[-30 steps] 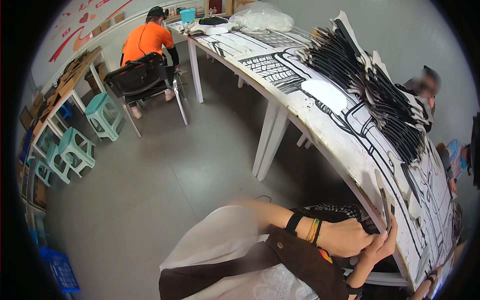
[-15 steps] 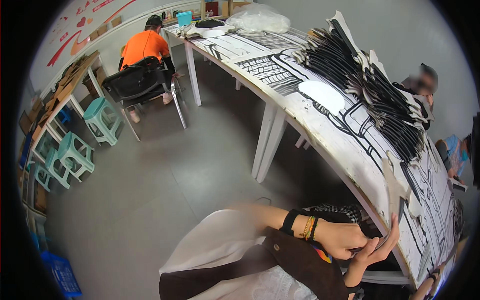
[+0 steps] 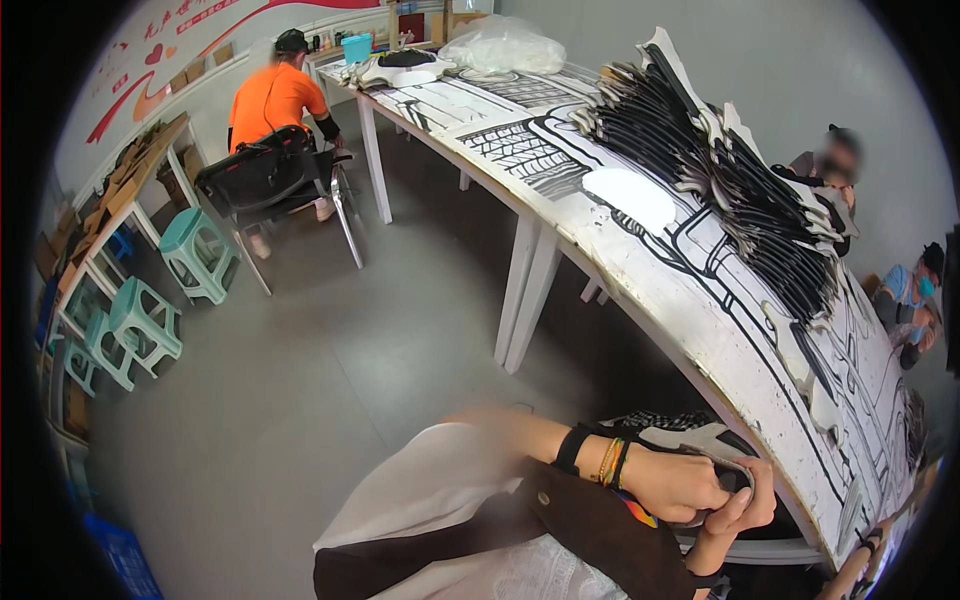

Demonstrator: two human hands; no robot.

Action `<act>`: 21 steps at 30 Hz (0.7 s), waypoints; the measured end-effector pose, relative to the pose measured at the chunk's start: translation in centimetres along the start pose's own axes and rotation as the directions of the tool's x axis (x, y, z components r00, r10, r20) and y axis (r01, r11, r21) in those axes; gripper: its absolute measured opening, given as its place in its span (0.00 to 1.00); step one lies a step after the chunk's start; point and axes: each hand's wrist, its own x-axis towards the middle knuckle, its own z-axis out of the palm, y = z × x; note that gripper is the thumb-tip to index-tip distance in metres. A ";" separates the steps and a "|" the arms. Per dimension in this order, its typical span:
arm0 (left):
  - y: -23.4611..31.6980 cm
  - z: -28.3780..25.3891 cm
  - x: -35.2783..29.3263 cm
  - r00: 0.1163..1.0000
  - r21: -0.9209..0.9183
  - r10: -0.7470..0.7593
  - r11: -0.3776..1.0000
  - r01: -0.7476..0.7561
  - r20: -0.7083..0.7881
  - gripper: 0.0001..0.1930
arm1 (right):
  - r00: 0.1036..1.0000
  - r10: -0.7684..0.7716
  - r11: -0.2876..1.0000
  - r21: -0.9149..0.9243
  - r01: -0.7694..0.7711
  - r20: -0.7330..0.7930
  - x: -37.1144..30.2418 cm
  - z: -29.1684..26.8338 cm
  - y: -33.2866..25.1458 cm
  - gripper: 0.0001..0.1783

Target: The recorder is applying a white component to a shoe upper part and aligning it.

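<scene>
Low at the table's near edge, my left hand (image 3: pixel 678 487) is closed on a bent grey-and-black piece of soft sheet material (image 3: pixel 700 438), probably a shoe upper. My right hand (image 3: pixel 745 497) meets it from the right, fingers curled round the piece's edge and thumb pressed in. The part of the piece between my palms is hidden. Beyond them, a similar loose piece (image 3: pixel 803 370) lies flat on the table. Farther up, a large fanned stack of black pieces with pale ends (image 3: pixel 710 150) covers part of the tabletop.
The long patterned table (image 3: pixel 640 265) runs along my right, with a white oval (image 3: pixel 630 200) and clear plastic bag (image 3: pixel 505 45) on it. A person in orange (image 3: pixel 275 100) sits ahead. Two others (image 3: pixel 830 180) are across the table. Green stools (image 3: pixel 195 255) stand left, a blue crate (image 3: pixel 122 555) lower left.
The grey-and-black piece has come off the tabletop toward my body and now bends between my hands. My right fingers, stretched out before, have curled around it. The view has shifted slightly.
</scene>
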 end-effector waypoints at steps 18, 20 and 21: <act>0.4 0.8 1.0 0.919 0.515 -0.180 0.783 0.349 -0.351 0.12 | 0.987 0.156 0.978 0.138 -0.158 0.031 -0.3 -1.8 0.7 0.34; -0.1 0.7 0.9 0.901 0.533 -0.096 0.778 0.333 -0.422 0.10 | 0.992 0.129 0.985 0.115 -0.129 0.013 -0.5 -1.2 0.9 0.33; -0.4 0.3 1.1 0.890 0.537 -0.054 0.780 0.322 -0.454 0.09 | 0.993 0.114 0.990 0.080 -0.114 0.000 -0.4 -0.8 0.5 0.33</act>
